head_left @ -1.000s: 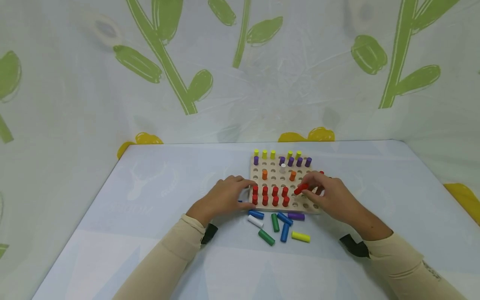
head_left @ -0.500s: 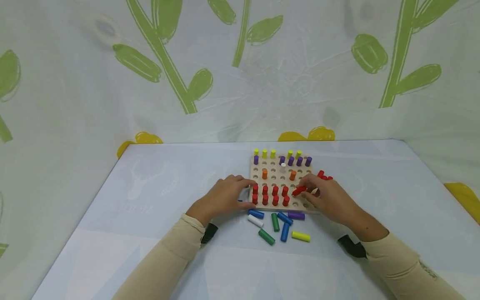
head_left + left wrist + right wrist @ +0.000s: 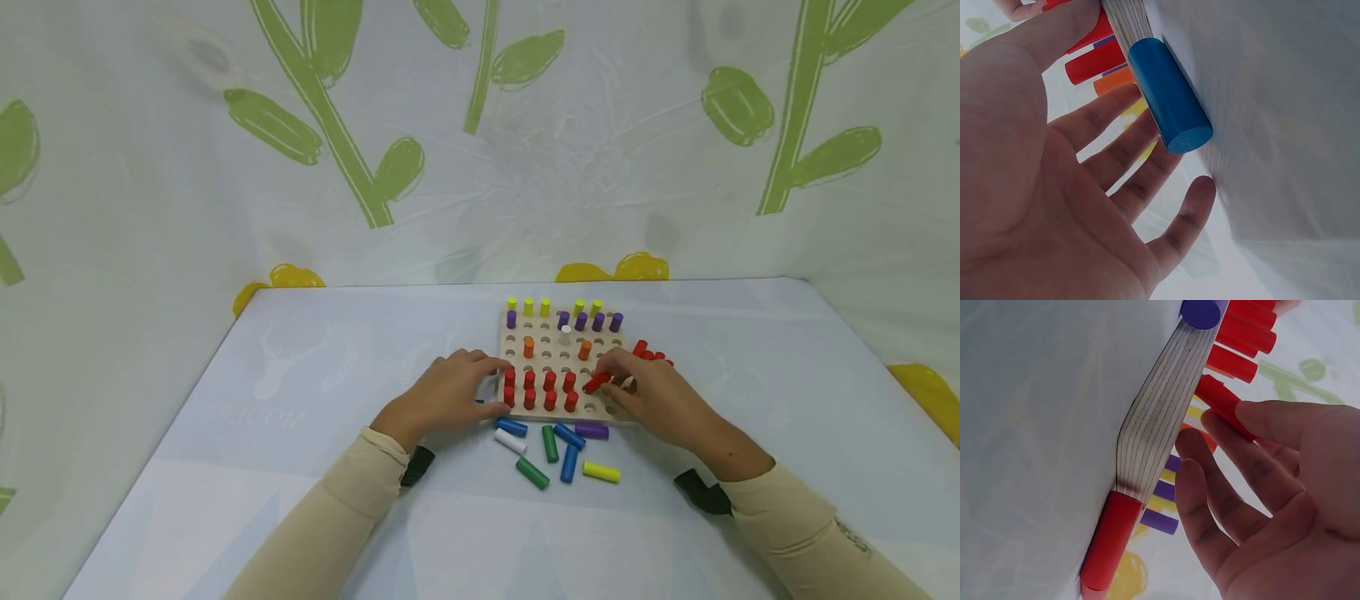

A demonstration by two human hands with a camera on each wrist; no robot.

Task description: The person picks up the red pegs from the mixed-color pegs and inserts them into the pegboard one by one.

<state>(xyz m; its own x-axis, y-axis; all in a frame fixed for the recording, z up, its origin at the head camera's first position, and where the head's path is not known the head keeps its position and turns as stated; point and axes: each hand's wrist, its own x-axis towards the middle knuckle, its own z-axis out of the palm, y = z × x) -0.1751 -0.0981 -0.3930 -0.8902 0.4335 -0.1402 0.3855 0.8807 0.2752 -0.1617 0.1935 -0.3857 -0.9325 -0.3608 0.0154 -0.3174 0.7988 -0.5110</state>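
Head view: the pale table (image 3: 540, 542) carries a wooden pegboard (image 3: 557, 362), whose centre serves here as the clock's hub, twelve being its far edge. The left hand (image 3: 450, 390) rests at nine o'clock, thumb and fingers spread along that edge and pinching no peg, seemingly to brace the board. The right hand (image 3: 652, 392), reaching in from four o'clock, pinches a single red peg (image 3: 597, 383) between thumb and fingertips, apparently gripped high to leave its lower end free. That peg tilts over the board, just on the three o'clock side of the standing red pegs (image 3: 550, 382); whether its end sits inside a hole cannot be told. Loose red pegs (image 3: 640, 347) lie at three o'clock, probably handy for that hand; mixed loose pegs (image 3: 551, 444) lie around six.
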